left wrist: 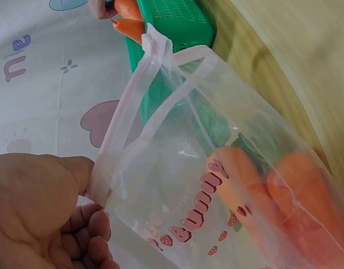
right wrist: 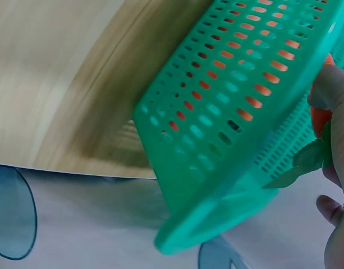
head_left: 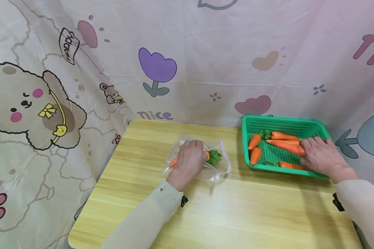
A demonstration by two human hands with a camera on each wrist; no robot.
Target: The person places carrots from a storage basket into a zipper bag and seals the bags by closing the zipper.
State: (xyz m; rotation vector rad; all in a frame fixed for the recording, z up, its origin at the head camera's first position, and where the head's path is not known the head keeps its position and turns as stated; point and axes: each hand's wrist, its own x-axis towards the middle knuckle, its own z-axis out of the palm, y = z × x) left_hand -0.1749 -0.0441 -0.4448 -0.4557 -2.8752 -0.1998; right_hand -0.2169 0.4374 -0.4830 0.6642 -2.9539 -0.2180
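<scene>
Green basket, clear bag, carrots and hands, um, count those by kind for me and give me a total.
Green basket: 1
Clear bag: 1
Basket carrots: 6 visible
Bag carrots: 2 visible
Left hand and right hand: 2
Total: 12 visible; more carrots may be hidden.

Both long sleeves [head_left: 143,219] are off-white; a small black piece [head_left: 184,201] juts from the inner side of each.
</scene>
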